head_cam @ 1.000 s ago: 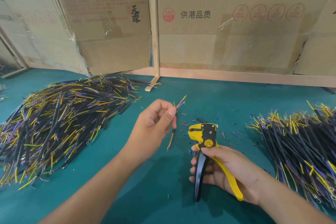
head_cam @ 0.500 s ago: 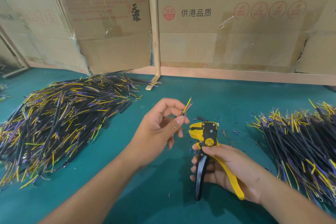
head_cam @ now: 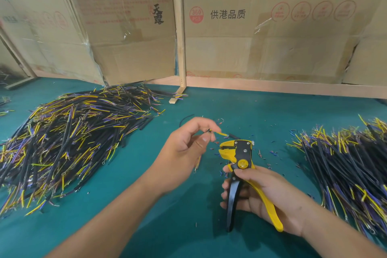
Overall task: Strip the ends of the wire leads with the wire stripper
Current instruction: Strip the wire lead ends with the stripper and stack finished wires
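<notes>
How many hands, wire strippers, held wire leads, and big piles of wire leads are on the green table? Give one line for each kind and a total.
Hands: 2, left hand and right hand
Wire stripper: 1
Wire lead held in the left hand's grip: 1
Big piles of wire leads: 2, left pile and right pile
Total: 6

A small workshop bench for hand assembly — a green-covered table bearing two large heaps of cut wire leads, one at left and one at right (black, yellow and purple), scattered insulation scraps, and flattened printed cardboard cartons as backdrop.
</notes>
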